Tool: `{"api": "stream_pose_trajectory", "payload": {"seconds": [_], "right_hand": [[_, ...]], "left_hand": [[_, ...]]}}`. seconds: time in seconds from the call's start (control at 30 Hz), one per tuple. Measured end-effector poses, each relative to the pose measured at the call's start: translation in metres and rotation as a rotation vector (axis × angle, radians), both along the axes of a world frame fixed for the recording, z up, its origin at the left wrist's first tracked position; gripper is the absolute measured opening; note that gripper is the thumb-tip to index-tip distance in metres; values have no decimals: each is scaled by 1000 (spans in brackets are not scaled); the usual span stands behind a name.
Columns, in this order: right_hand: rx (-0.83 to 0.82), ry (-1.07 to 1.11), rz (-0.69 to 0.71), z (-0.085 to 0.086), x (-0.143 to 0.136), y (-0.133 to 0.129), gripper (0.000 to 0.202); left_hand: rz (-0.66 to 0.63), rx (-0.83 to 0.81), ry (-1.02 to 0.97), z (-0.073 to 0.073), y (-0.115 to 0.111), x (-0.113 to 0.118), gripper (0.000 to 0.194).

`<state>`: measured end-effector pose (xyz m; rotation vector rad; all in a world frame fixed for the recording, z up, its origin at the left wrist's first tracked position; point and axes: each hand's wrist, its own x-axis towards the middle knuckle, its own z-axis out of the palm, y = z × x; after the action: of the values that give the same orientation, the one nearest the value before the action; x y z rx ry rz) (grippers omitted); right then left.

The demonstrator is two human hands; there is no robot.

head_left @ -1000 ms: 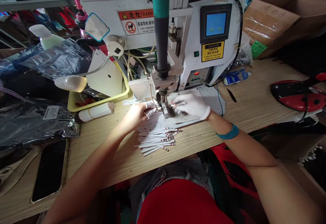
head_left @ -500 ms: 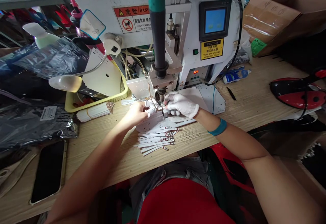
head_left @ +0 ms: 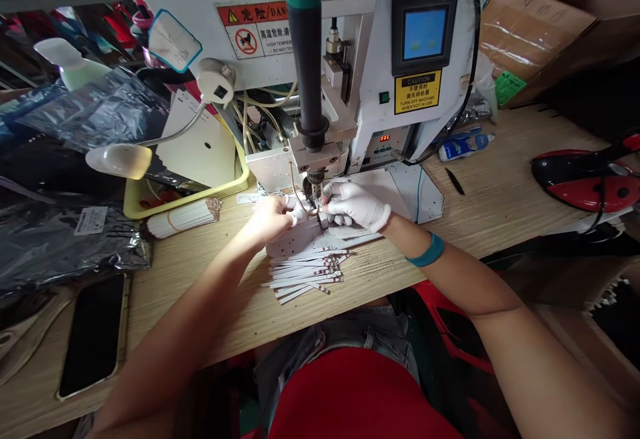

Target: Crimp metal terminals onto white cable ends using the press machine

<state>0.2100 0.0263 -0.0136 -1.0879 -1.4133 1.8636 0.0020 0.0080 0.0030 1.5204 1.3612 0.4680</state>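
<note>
My left hand (head_left: 277, 216), with white covers on some fingertips, is closed in a pinch just left of the metal tip (head_left: 316, 184) of an upright soldering machine. Opposite it, my right hand (head_left: 354, 206) wears a white glove with bare fingertips and pinches close to the right of that tip. What the fingers hold is too small to make out. Between the hands sits a small metal block (head_left: 323, 220). Toward me, a loose pile of thin white strips (head_left: 303, 276) with dark and reddish marks at their right ends lies on the table.
A banded bundle of white strips (head_left: 183, 220) lies by a yellow basket (head_left: 190, 198). Further left are a lamp head (head_left: 119, 161) and a phone (head_left: 95, 336). To the right are a tube (head_left: 465, 146), a red-and-black device (head_left: 583, 182) and a cardboard box (head_left: 535, 26).
Both hands keep nearly the same pinched positions beside the metal tip. The red number on the machine's display differs. The camera view has shifted slightly.
</note>
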Motion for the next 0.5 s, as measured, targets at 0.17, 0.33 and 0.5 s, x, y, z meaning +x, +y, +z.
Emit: {"api": "stream_pose_trajectory", "payload": {"seconds": [0.17, 0.33, 0.5], "right_hand": [[-18, 10, -3, 1, 0, 0, 13], [-70, -22, -38, 4, -1, -1, 14], [-69, -12, -47, 3, -1, -1, 16]], "left_hand": [[-3, -2, 17, 1, 0, 0, 6], [10, 0, 33, -5, 1, -4, 2], [-10, 6, 32, -5, 3, -6, 10]]}}
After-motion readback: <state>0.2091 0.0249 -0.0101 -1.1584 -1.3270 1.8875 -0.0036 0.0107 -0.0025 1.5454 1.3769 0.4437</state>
